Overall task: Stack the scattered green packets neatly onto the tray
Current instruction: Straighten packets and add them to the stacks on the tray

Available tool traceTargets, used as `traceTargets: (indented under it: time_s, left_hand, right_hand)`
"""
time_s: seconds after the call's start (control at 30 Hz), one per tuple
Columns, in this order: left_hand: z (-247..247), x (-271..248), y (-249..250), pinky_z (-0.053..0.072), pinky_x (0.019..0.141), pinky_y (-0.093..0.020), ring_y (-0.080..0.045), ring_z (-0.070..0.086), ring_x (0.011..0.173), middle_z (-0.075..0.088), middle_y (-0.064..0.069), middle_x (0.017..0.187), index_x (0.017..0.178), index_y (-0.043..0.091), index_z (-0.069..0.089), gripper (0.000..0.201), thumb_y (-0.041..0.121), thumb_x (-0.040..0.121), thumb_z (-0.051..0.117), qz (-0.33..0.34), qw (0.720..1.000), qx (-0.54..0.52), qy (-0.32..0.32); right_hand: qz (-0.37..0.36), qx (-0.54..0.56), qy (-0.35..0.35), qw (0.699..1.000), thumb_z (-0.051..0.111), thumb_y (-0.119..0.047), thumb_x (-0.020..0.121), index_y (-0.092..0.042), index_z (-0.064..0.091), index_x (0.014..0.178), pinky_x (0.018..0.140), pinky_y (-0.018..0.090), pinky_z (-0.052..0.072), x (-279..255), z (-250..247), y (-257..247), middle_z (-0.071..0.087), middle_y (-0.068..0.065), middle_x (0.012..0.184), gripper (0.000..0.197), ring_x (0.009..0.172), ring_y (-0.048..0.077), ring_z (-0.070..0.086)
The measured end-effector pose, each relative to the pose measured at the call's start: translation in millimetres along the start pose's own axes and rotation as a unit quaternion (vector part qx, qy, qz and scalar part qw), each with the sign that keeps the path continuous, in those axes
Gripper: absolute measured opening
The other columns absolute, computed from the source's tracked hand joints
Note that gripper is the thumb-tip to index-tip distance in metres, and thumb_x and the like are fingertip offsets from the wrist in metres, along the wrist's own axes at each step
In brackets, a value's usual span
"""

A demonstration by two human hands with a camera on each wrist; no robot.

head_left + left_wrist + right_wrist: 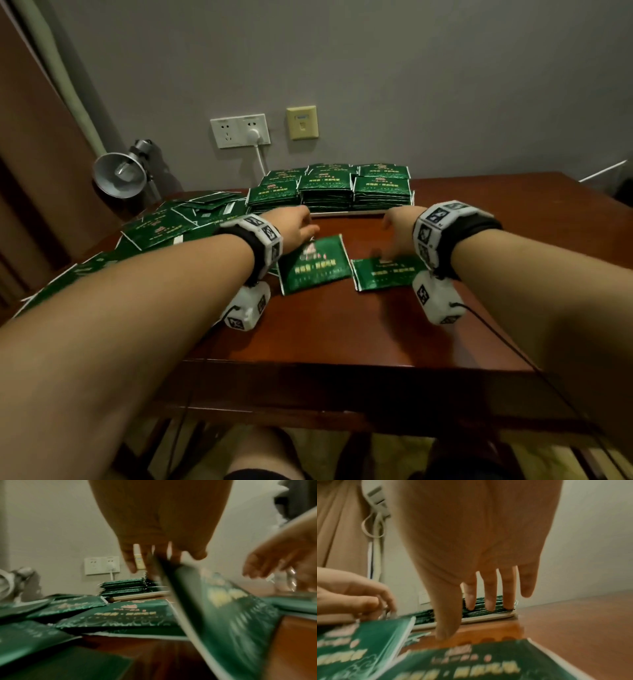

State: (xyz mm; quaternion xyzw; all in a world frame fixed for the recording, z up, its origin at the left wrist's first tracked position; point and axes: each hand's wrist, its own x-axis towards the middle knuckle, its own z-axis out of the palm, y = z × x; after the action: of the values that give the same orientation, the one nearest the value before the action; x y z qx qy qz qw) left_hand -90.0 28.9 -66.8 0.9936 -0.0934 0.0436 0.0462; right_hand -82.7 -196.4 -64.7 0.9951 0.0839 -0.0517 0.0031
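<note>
Toward the back of the wooden bench [342, 329], a pale tray [346, 213] sits against the wall side and already carries squared-up stacks of green packets [329, 190], laid side by side in rows, probably so each new packet can be dropped on a pile without disturbing its neighbours. Well to the left lies the loose heap of scattered packets [161, 228], overlapping at all angles. Between heap and tray, two packets lie in the middle of the bench, apparently pulled there to be picked up cleanly: one tilted packet [313, 265] and a second packet [385, 274] just beside it. The left hand [298, 228] pinches the far edge of the tilted packet, fingertips curled on it, lifting that edge so the packet slopes up off the wood; the wrist view is blurred but shows the same grip. The right hand [399, 222] hovers with straight, relaxed fingers [489, 595] above the second packet, holding nothing. Judging by this, one packet is on its way to a stack and the other is next.
</note>
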Motion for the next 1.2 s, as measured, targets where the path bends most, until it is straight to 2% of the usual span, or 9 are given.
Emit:
traceTargets:
  time_s: [0.1, 0.2, 0.27, 0.37, 0.47, 0.67, 0.83, 1.0, 1.2]
  left_hand:
    - [20, 2, 6, 0.046, 0.098, -0.046, -0.031, 0.050, 0.121, 0.049, -0.012, 0.136, 0.138, 0.015, 0.043, 0.080, 0.073, 0.083, 0.048, -0.041, 0.995, 0.073, -0.050]
    - [32, 1, 18, 0.040, 0.104, -0.048, -0.033, 0.042, 0.127, 0.042, -0.013, 0.140, 0.143, 0.016, 0.037, 0.109, 0.089, 0.063, 0.052, -0.027, 0.984, 0.128, -0.121]
    - [38, -1, 26, 0.040, 0.103, -0.047, -0.033, 0.044, 0.120, 0.045, -0.013, 0.132, 0.134, 0.016, 0.046, 0.106, 0.089, 0.058, 0.056, -0.017, 0.975, 0.163, -0.151]
    - [44, -3, 29, 0.041, 0.103, -0.047, -0.034, 0.046, 0.119, 0.048, -0.012, 0.130, 0.129, 0.014, 0.045, 0.100, 0.083, 0.059, 0.063, -0.035, 0.979, 0.124, -0.155]
    - [45, -9, 28, 0.044, 0.098, -0.043, -0.031, 0.050, 0.114, 0.052, -0.009, 0.126, 0.125, 0.014, 0.043, 0.090, 0.075, 0.064, 0.069, -0.024, 0.989, 0.059, -0.136]
    - [37, -20, 31, 0.056, 0.075, -0.040, -0.018, 0.062, 0.080, 0.062, 0.000, 0.093, 0.116, 0.015, 0.041, 0.067, 0.056, 0.074, 0.073, 0.010, 0.995, 0.011, -0.102]
    - [26, -28, 32, 0.055, 0.080, -0.042, -0.022, 0.059, 0.092, 0.054, -0.001, 0.109, 0.126, 0.014, 0.034, 0.095, 0.063, 0.058, 0.079, 0.008, 0.995, 0.024, -0.101]
    - [-4, -11, 23, 0.048, 0.061, -0.030, -0.017, 0.056, 0.085, 0.051, -0.001, 0.109, 0.139, 0.015, 0.028, 0.090, 0.039, 0.069, 0.080, 0.012, 0.998, 0.006, -0.057]
    - [-47, 45, 10, 0.055, 0.083, -0.039, -0.024, 0.060, 0.098, 0.057, -0.008, 0.114, 0.136, 0.010, 0.032, 0.081, 0.028, 0.073, 0.081, 0.010, 0.999, -0.001, -0.030]
  right_hand:
    - [-0.014, -0.029, -0.016, 0.999, 0.075, -0.071, 0.056, -0.015, 0.048, 0.129, 0.086, 0.042, 0.054, 2, 10, -10, 0.062, 0.005, 0.117, 0.096, 0.099, 0.027, 0.063]
    - [-0.032, -0.053, -0.069, 0.996, 0.064, -0.088, 0.025, -0.018, 0.055, 0.125, 0.084, 0.043, 0.055, 7, 21, -13, 0.066, 0.002, 0.111, 0.122, 0.095, 0.026, 0.064]
    - [-0.034, -0.076, -0.089, 0.993, 0.063, -0.090, 0.030, -0.018, 0.055, 0.125, 0.087, 0.040, 0.053, -1, 19, -15, 0.066, 0.002, 0.113, 0.119, 0.099, 0.026, 0.063]
    - [-0.021, -0.091, -0.094, 0.991, 0.064, -0.079, 0.065, -0.013, 0.051, 0.127, 0.088, 0.035, 0.046, -13, 17, -16, 0.061, 0.005, 0.121, 0.091, 0.110, 0.027, 0.057]
    - [-0.029, -0.072, -0.090, 0.993, 0.062, -0.073, 0.073, -0.010, 0.050, 0.124, 0.087, 0.036, 0.048, -15, 21, -15, 0.060, 0.008, 0.120, 0.083, 0.107, 0.027, 0.058]
    - [-0.051, -0.034, -0.050, 0.997, 0.069, -0.065, 0.073, -0.007, 0.036, 0.130, 0.082, 0.039, 0.052, -22, 25, -22, 0.060, 0.009, 0.112, 0.088, 0.098, 0.028, 0.061]
    - [-0.043, -0.036, -0.059, 0.997, 0.081, -0.073, 0.044, -0.014, 0.029, 0.133, 0.089, 0.044, 0.052, -28, 20, -23, 0.053, 0.008, 0.123, 0.119, 0.107, 0.027, 0.057]
    - [-0.050, -0.037, 0.017, 0.998, 0.082, -0.050, 0.063, -0.008, 0.036, 0.120, 0.088, 0.042, 0.050, -22, 9, -15, 0.047, 0.013, 0.118, 0.084, 0.105, 0.031, 0.055]
    - [-0.050, -0.086, 0.040, 0.994, 0.075, -0.049, 0.074, -0.017, 0.034, 0.141, 0.094, 0.042, 0.043, 20, -35, 6, 0.044, 0.010, 0.133, 0.085, 0.122, 0.030, 0.043]
